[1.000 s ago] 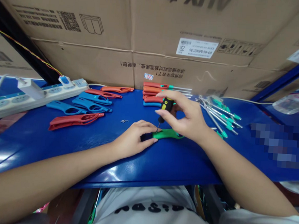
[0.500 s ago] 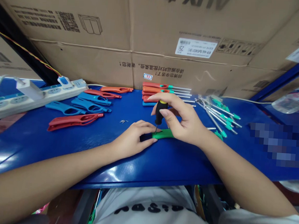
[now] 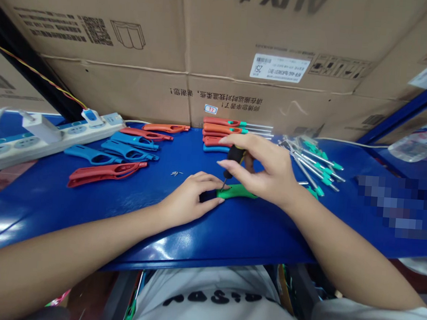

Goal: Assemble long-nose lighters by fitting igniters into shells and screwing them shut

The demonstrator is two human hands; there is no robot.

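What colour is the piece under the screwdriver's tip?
The piece under the screwdriver is bright green, best seen in the head view.

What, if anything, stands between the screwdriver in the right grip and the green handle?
Nothing visible: the screwdriver in the right grip slants down, its tip apparently on the green handle; the left grip sits alongside, not between.

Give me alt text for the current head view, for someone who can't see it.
The right hand holds a black-and-yellow screwdriver, its tip at a green plastic handle that the left hand holds on a blue table. Tiny silver metal pieces, red plastic handles and green-ended metal rods lie nearby.
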